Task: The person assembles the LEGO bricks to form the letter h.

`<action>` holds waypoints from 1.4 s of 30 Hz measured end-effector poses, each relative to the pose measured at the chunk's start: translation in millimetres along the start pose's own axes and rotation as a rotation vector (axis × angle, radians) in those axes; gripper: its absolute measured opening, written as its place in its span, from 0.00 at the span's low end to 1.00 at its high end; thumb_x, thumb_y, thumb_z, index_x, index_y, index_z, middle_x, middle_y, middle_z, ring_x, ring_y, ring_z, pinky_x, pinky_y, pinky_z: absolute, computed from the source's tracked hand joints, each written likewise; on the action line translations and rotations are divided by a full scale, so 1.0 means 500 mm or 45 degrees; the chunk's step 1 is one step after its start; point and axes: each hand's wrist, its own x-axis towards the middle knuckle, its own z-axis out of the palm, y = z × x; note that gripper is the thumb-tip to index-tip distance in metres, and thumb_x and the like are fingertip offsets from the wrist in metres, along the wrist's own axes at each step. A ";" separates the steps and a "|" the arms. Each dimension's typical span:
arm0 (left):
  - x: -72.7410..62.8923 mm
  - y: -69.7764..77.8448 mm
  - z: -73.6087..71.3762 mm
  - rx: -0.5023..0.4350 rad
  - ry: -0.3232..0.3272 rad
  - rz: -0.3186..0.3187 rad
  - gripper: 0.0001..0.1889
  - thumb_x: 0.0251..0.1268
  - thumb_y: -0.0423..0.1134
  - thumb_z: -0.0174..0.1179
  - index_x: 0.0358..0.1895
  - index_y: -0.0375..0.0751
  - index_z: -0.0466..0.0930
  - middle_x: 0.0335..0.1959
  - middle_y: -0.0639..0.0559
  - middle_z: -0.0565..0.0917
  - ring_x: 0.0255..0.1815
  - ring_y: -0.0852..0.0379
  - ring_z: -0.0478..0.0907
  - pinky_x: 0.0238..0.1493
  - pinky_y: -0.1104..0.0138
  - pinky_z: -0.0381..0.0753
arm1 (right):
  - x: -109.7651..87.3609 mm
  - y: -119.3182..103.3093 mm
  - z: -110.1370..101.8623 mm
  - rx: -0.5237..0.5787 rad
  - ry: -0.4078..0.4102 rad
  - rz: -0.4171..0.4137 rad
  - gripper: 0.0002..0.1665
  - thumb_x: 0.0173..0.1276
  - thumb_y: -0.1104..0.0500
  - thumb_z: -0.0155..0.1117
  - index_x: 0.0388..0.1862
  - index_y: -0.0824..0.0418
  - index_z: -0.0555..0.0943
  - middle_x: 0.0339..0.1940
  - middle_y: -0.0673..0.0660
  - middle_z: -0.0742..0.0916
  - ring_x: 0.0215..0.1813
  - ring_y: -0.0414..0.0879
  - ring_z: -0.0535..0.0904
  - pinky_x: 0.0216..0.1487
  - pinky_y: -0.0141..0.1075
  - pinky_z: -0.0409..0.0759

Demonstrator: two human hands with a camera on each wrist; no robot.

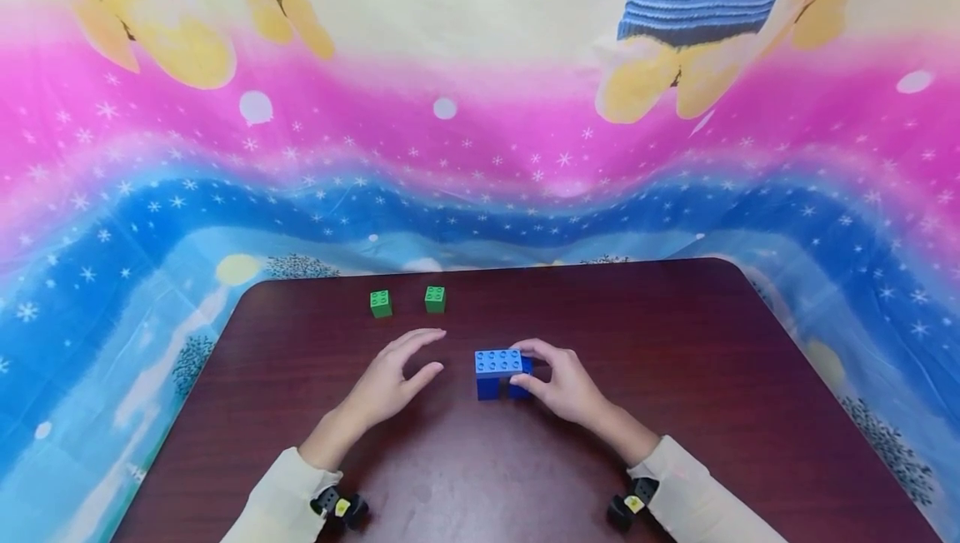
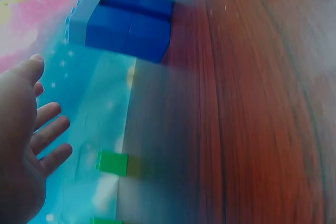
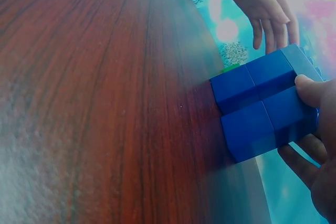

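Note:
A blue toy-brick structure (image 1: pixel 498 362) stands on the table, a long studded brick lying across two stacked legs with a narrow gap between them. My right hand (image 1: pixel 567 385) grips its right side, thumb at the front; in the right wrist view the thumb (image 3: pixel 310 90) presses near the top brick and other fingers reach round the far side. To the left of the structure, apart from it, my left hand (image 1: pixel 390 378) holds nothing, its fingers extended and thumb spread. Two green bricks, one (image 1: pixel 381 303) left and one (image 1: pixel 435 299) right, sit farther back.
The dark reddish wooden table (image 1: pixel 675 318) has rounded back corners. A printed cloth (image 1: pixel 480 143) in pink, blue and cream hangs behind it and along both sides. Each wrist wears a small black camera, one on the left (image 1: pixel 341 505) and one on the right (image 1: pixel 632 503).

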 end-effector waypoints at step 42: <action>0.014 -0.212 -0.070 0.007 0.169 -0.406 0.34 0.78 0.45 0.58 0.78 0.34 0.59 0.78 0.31 0.57 0.78 0.33 0.54 0.73 0.38 0.58 | -0.002 0.000 0.000 0.008 0.005 -0.013 0.23 0.67 0.56 0.74 0.60 0.52 0.80 0.52 0.51 0.89 0.50 0.43 0.86 0.54 0.43 0.84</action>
